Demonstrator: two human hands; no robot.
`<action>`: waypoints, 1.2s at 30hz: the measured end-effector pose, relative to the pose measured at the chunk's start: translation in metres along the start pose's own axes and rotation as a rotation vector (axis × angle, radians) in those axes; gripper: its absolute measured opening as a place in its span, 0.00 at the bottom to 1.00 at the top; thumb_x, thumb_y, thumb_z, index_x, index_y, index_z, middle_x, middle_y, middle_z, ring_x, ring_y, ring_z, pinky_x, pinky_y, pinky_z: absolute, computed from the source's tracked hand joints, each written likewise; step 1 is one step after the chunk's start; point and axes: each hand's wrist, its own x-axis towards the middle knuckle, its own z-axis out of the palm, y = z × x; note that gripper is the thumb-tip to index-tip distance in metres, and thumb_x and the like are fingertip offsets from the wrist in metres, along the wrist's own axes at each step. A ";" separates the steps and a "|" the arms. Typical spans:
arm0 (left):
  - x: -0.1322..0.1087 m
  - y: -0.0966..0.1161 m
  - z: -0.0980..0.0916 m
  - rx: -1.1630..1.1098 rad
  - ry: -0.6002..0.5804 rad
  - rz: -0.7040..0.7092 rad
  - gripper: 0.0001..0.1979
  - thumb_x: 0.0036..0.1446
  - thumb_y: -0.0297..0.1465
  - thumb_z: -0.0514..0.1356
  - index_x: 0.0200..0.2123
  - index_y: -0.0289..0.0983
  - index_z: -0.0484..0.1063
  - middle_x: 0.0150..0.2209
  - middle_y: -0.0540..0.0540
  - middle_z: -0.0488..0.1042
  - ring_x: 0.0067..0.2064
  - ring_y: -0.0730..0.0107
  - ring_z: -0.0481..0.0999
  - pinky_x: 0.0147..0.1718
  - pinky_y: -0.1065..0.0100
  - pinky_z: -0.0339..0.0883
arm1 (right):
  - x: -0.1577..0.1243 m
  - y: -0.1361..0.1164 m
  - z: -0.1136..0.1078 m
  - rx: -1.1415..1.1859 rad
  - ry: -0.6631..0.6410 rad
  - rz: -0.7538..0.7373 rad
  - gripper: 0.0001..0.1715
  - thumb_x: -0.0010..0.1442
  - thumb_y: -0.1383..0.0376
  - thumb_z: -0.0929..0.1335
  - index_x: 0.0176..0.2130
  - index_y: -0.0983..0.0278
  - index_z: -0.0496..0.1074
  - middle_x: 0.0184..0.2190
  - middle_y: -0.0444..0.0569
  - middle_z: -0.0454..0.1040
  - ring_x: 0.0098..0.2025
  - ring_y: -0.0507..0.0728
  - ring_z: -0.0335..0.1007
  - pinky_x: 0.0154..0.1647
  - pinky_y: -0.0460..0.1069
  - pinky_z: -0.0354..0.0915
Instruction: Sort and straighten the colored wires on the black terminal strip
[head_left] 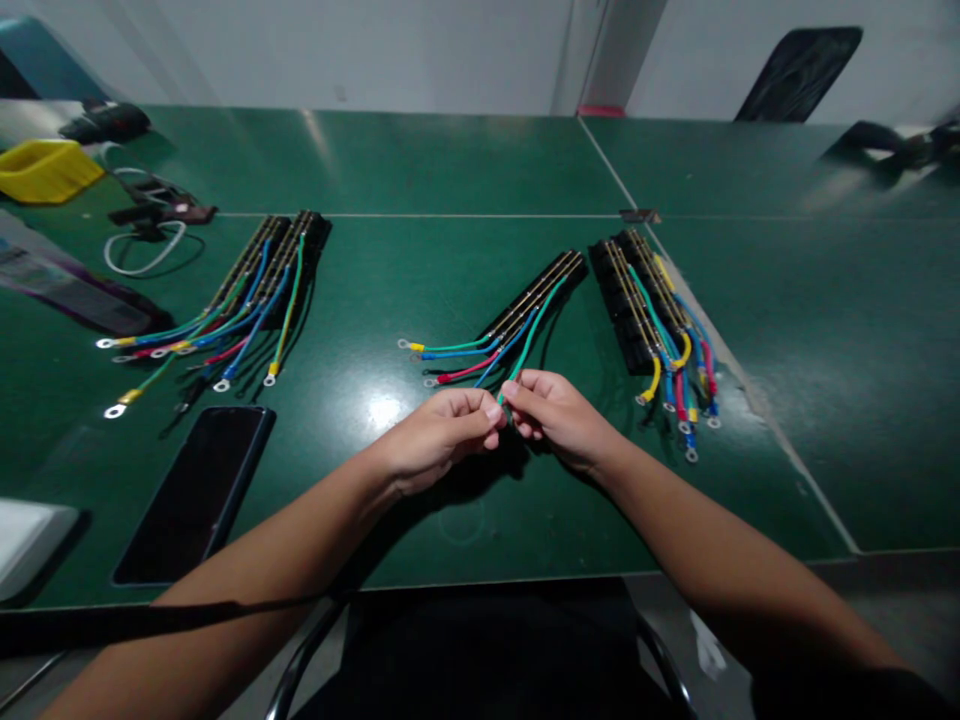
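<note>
In the middle of the green table (450, 250) lies a black terminal strip (536, 295) with green, blue and red wires ending in ring lugs. My left hand (454, 430) pinches the lower end of its green wire (532, 335). Right beside it, my right hand (551, 410) is closed on the same wire, fingertips nearly touching those of the left. The lug at that wire's end is hidden by my fingers. The other wires of this strip fan out leftward and rest on the table.
Wired strips (262, 265) lie at the left and more wired strips (637, 290) at the right. A phone (196, 495), a white box (30, 545), a yellow bin (52, 170), a grey cable (146, 268) and a power tool (109, 122) are on the left side.
</note>
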 end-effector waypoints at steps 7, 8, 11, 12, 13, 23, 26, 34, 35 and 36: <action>0.003 -0.006 0.000 -0.111 -0.027 -0.053 0.14 0.51 0.37 0.66 0.25 0.34 0.68 0.22 0.52 0.67 0.23 0.82 0.63 0.23 0.77 0.57 | 0.000 0.001 -0.001 -0.005 -0.010 0.004 0.21 0.57 0.51 0.68 0.27 0.64 0.63 0.16 0.38 0.63 0.16 0.45 0.53 0.16 0.42 0.46; 0.003 -0.005 0.000 -0.105 -0.025 -0.061 0.13 0.51 0.37 0.67 0.26 0.34 0.69 0.23 0.51 0.69 0.24 0.81 0.64 0.23 0.77 0.58 | 0.000 0.001 -0.001 -0.007 -0.012 0.006 0.21 0.57 0.50 0.68 0.27 0.64 0.63 0.17 0.39 0.64 0.16 0.45 0.53 0.16 0.42 0.46; 0.004 -0.005 0.000 -0.089 -0.034 -0.088 0.13 0.51 0.37 0.66 0.31 0.32 0.72 0.27 0.47 0.72 0.26 0.79 0.68 0.25 0.77 0.62 | 0.001 0.000 -0.001 -0.002 -0.022 0.009 0.21 0.56 0.51 0.69 0.28 0.65 0.64 0.20 0.41 0.68 0.18 0.45 0.56 0.16 0.42 0.48; 0.004 -0.005 0.000 -0.089 -0.041 -0.095 0.13 0.52 0.37 0.66 0.32 0.32 0.73 0.28 0.47 0.73 0.26 0.79 0.69 0.26 0.76 0.63 | 0.001 0.000 -0.001 0.001 -0.024 0.010 0.21 0.56 0.51 0.69 0.28 0.65 0.64 0.20 0.42 0.68 0.18 0.45 0.57 0.17 0.42 0.49; 0.004 -0.005 0.000 -0.089 -0.046 -0.100 0.12 0.53 0.37 0.66 0.32 0.32 0.73 0.28 0.47 0.73 0.26 0.79 0.69 0.25 0.76 0.63 | 0.001 0.000 -0.001 0.000 -0.024 0.010 0.20 0.56 0.51 0.69 0.28 0.65 0.64 0.20 0.42 0.68 0.18 0.45 0.57 0.17 0.42 0.49; 0.006 -0.008 -0.002 -0.061 -0.027 -0.057 0.12 0.53 0.36 0.65 0.30 0.32 0.71 0.26 0.49 0.71 0.25 0.82 0.65 0.23 0.78 0.56 | 0.000 -0.001 0.000 -0.002 -0.005 0.017 0.20 0.56 0.52 0.69 0.29 0.65 0.65 0.18 0.39 0.64 0.17 0.45 0.55 0.16 0.42 0.48; 0.006 -0.008 -0.002 -0.041 -0.073 -0.071 0.12 0.55 0.37 0.64 0.33 0.32 0.72 0.28 0.47 0.73 0.25 0.81 0.66 0.24 0.77 0.58 | 0.000 -0.002 0.000 0.010 -0.017 0.011 0.19 0.56 0.53 0.70 0.29 0.66 0.65 0.20 0.41 0.67 0.18 0.45 0.57 0.17 0.42 0.49; 0.007 -0.009 -0.004 -0.065 -0.040 -0.073 0.13 0.53 0.37 0.66 0.27 0.32 0.69 0.23 0.51 0.69 0.23 0.83 0.63 0.21 0.79 0.55 | 0.001 0.002 -0.001 0.003 0.002 0.015 0.19 0.56 0.52 0.69 0.30 0.65 0.65 0.18 0.39 0.64 0.17 0.45 0.54 0.16 0.42 0.48; 0.007 -0.009 -0.004 -0.067 -0.056 -0.080 0.13 0.53 0.37 0.65 0.28 0.32 0.70 0.24 0.50 0.70 0.23 0.83 0.64 0.22 0.79 0.55 | 0.001 0.001 -0.001 0.005 -0.002 0.017 0.19 0.56 0.52 0.69 0.30 0.66 0.66 0.18 0.39 0.65 0.17 0.45 0.55 0.16 0.42 0.48; 0.007 -0.008 -0.004 -0.068 -0.072 -0.089 0.13 0.54 0.37 0.65 0.30 0.31 0.71 0.25 0.49 0.71 0.24 0.83 0.65 0.22 0.79 0.56 | 0.001 0.001 -0.001 0.009 -0.006 0.018 0.19 0.56 0.53 0.69 0.31 0.66 0.66 0.19 0.40 0.66 0.18 0.45 0.56 0.16 0.42 0.48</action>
